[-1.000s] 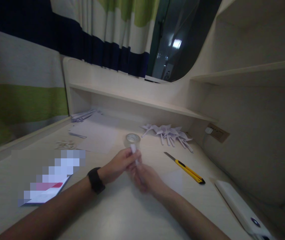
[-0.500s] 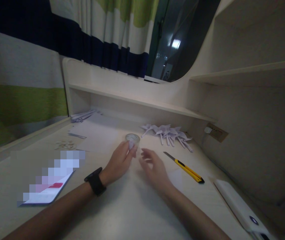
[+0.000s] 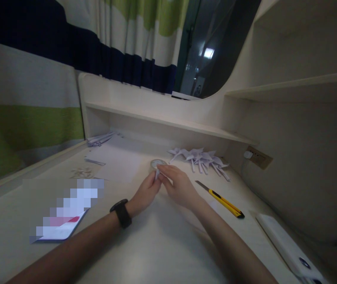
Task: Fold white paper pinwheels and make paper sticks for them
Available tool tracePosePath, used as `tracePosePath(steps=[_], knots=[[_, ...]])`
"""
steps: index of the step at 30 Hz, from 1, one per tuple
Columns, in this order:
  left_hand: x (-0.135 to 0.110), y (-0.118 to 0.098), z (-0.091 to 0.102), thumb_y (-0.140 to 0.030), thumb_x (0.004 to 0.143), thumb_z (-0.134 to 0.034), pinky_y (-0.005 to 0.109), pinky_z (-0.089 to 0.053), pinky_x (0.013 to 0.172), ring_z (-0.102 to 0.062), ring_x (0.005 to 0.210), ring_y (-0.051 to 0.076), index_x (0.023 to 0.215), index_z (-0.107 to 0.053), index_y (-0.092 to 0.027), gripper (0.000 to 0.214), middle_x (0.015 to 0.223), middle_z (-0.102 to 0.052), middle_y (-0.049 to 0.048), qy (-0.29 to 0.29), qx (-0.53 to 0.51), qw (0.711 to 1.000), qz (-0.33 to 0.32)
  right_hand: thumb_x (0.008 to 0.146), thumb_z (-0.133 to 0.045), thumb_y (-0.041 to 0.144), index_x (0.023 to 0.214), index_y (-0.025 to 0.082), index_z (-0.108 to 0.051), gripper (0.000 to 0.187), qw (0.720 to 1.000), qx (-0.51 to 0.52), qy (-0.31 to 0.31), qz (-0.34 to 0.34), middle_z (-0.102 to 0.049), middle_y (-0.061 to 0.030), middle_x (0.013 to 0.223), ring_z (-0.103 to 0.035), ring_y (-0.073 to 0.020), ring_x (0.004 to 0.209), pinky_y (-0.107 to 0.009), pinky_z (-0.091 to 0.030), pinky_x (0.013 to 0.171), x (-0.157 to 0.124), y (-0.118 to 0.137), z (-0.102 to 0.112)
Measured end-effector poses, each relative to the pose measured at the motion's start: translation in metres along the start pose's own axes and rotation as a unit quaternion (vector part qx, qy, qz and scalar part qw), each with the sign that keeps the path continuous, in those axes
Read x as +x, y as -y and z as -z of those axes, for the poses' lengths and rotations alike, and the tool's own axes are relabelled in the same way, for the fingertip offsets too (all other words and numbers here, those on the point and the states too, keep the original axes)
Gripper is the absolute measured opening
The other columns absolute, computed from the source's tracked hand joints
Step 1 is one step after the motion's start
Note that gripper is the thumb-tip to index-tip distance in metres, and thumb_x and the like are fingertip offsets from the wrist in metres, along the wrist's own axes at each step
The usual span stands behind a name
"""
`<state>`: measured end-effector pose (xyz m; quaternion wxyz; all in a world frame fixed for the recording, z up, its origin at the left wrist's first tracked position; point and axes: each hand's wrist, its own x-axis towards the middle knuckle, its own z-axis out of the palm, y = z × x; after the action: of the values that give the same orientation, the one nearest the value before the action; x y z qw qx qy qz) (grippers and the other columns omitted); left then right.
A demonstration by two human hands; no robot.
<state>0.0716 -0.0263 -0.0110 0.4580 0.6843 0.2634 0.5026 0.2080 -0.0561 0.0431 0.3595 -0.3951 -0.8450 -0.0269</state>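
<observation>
A small piece of white folded paper [image 3: 157, 173] is pinched in my left hand [image 3: 145, 195], which has a black watch on its wrist. My right hand [image 3: 180, 187] meets it from the other side, thumb and fingers closed on the same paper. Most of that paper is hidden by the fingers. Just behind the fingertips lies a roll of clear tape [image 3: 156, 162]. Several white paper pinwheels [image 3: 202, 157] with rolled sticks lie beyond my right hand. A yellow utility knife [image 3: 226, 204] rests to the right, blade out.
White paper sheets [image 3: 121, 157] and rolled paper sticks [image 3: 100, 139] lie at the back left. Near them is a small pile of pale bits [image 3: 81, 172]. A blurred-out phone [image 3: 57, 236] sits at left, a white device [image 3: 287, 242] at right. A low shelf [image 3: 162, 121] spans the back.
My right hand has moved up and left to join my left hand, closing its fingers on the paper. The view has shifted slightly.
</observation>
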Motion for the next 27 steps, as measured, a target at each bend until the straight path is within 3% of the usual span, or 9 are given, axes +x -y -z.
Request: tracePosePath(steps=[5,12,17,22,27], knots=[[-0.005,0.001,-0.003,-0.044,0.094,-0.035,0.025,-0.035,0.056,-0.045,0.059,0.013,0.096,-0.048,-0.017,0.029,0.068,-0.049,-0.0032,-0.028,0.073,0.997,-0.004,0.086,-0.05,0.012,0.119,0.022,-0.06,0.036,1.0,0.029,-0.008,-0.005,-0.066,-0.0056,0.114,-0.058,-0.018,0.109,-0.035,-0.042,0.098,0.0,0.003,0.004],[-0.012,-0.01,-0.002,-0.033,0.098,-0.028,0.033,-0.043,0.074,-0.057,0.083,0.019,0.099,-0.049,-0.019,0.025,0.09,-0.059,0.0052,-0.028,0.221,0.971,-0.089,0.081,-0.062,0.021,0.105,0.02,-0.063,0.025,0.99,0.02,-0.117,-0.071,-0.069,-0.0056,0.1,-0.062,-0.0194,0.094,-0.033,-0.047,0.085,-0.004,0.01,0.001],[-0.01,-0.007,-0.003,-0.031,0.098,-0.028,0.038,-0.043,0.089,-0.055,0.1,0.022,0.107,-0.053,-0.017,0.03,0.104,-0.059,0.01,0.008,0.314,0.935,-0.165,0.078,-0.064,0.02,0.088,0.02,-0.067,0.01,0.99,-0.018,-0.094,-0.101,-0.068,-0.0036,0.082,-0.061,-0.0179,0.076,-0.029,-0.046,0.072,-0.008,0.011,0.002],[-0.01,0.0,0.004,-0.033,0.097,-0.035,0.036,-0.046,0.085,-0.059,0.1,0.023,0.114,-0.054,-0.018,0.029,0.108,-0.062,0.009,0.061,0.378,0.914,-0.136,0.081,-0.062,0.017,0.079,0.02,-0.069,0.008,0.992,0.053,-0.074,-0.082,-0.067,-0.0029,0.076,-0.06,-0.0148,0.072,-0.025,-0.044,0.068,-0.021,-0.002,0.007],[-0.008,0.005,0.02,-0.033,0.094,-0.045,0.031,-0.047,0.082,-0.063,0.097,0.021,0.116,-0.057,-0.021,0.028,0.109,-0.067,0.0057,0.119,0.379,0.906,-0.145,0.075,-0.068,0.026,0.075,0.018,-0.069,0.008,0.958,0.167,-0.108,-0.206,-0.064,-0.0022,0.069,-0.058,-0.0136,0.061,-0.025,-0.045,0.057,-0.045,-0.033,0.006]])
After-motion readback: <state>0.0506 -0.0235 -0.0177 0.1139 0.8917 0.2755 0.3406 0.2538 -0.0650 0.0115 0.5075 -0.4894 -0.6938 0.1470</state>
